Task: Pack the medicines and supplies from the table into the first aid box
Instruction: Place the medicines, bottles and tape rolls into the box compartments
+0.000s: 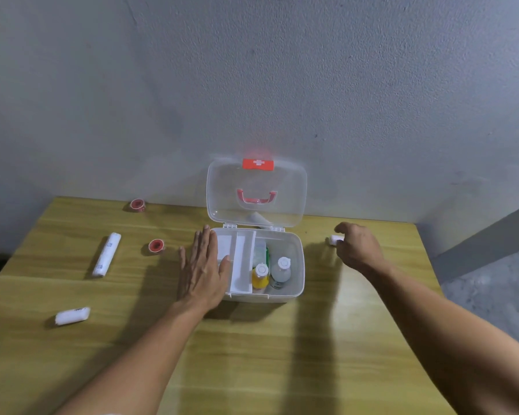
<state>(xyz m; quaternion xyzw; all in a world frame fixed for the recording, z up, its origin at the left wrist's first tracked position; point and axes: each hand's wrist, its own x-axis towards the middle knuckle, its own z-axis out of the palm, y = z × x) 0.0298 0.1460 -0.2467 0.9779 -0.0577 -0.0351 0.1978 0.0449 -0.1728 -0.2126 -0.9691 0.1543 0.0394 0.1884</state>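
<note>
First aid box [294,265] sat open at centre of frame on the wooden worktop [252,354], clear lid [256,193] upright w/ red latch at top & pink handle. Inside, right compartment held a yellow bottle [260,278] & a clear bottle [280,272], both upright w/ white caps, side by side; green-edged pack just behind them. White tray [241,262] filled the left part of the box. Left hand [203,269] lay flat, fingers spread & straight, resting against the box's left wall, thumb over the tray edge, holding nothing. Right hand [357,247], centre right, fingers curled around a small white roll [333,239] on the worktop just right of the box; can't tell if grip was fully closed. Left of frame: long white bandage roll [107,254], short white roll [72,316] lower left, 2 red tape rolls [156,245] [137,204]. Another white roll [258,218] seen through the lid, behind the box.
</note>
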